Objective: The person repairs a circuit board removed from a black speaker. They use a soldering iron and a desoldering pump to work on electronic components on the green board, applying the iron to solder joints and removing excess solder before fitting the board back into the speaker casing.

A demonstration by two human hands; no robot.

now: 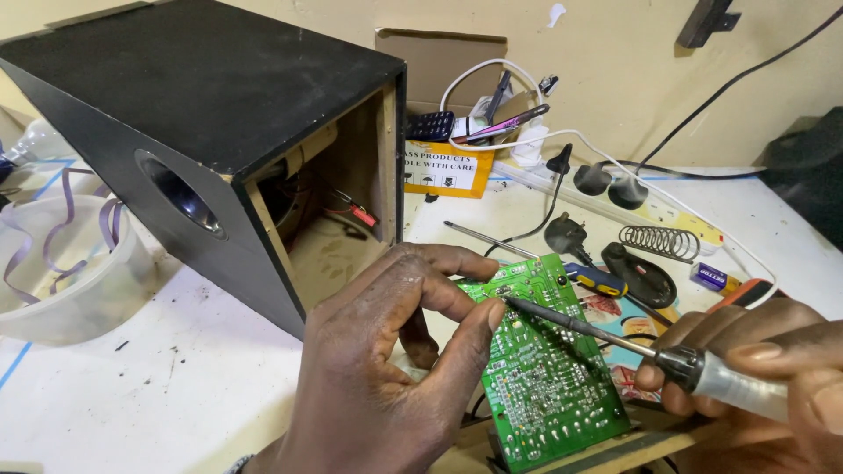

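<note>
Two hands are engaged near the worktop's front edge: green circuit board (544,369) is pinched upright by left hand (386,369), screwdriver (615,338) clamped in right hand (773,369); tip slippage risks scratched tracks.

head cam | looks down, forward | close over white workbench (176,386) | single view

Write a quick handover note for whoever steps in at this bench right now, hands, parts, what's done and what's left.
Left hand: pinches the upper edge of the green circuit board, solder side up.
Right hand: holds a screwdriver, tip on the board's top edge by the left thumb.
Black speaker box lies open on the white table, wires inside.
Done: board is out of the box.
Left: work at the tip unfinished; board not refitted.
</note>
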